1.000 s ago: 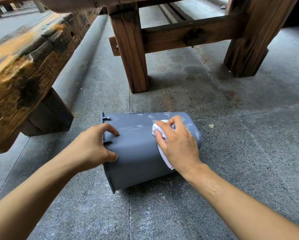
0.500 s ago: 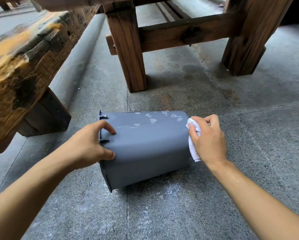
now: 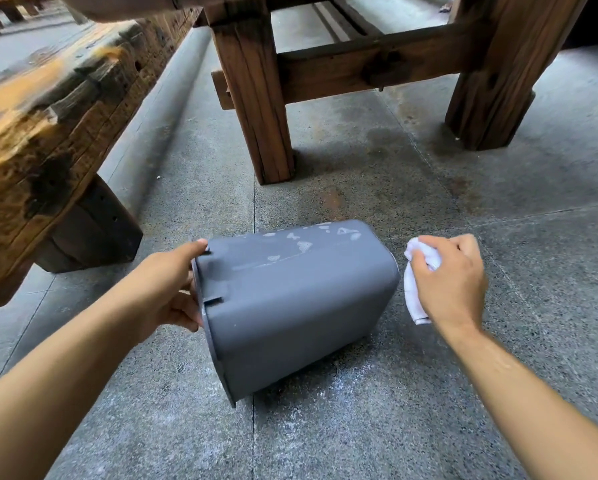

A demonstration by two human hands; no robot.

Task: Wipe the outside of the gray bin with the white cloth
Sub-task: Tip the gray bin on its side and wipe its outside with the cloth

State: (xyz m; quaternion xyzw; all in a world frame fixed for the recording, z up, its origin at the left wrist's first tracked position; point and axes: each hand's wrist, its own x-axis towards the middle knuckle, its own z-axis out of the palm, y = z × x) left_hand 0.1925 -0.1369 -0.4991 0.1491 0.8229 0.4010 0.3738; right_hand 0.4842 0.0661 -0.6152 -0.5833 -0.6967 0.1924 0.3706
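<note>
left hand: grips rim at open end of gray bin; fingers curled over edge
gray bin: on its side on floor; pale smudges along far top
right hand: fist closed on white cloth; just beside bin's base, not touching

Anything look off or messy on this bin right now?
Yes. The gray bin lies on its side, and pale blotches mark its upper face near the far edge. The right hand holds the cloth off the bin.
</note>
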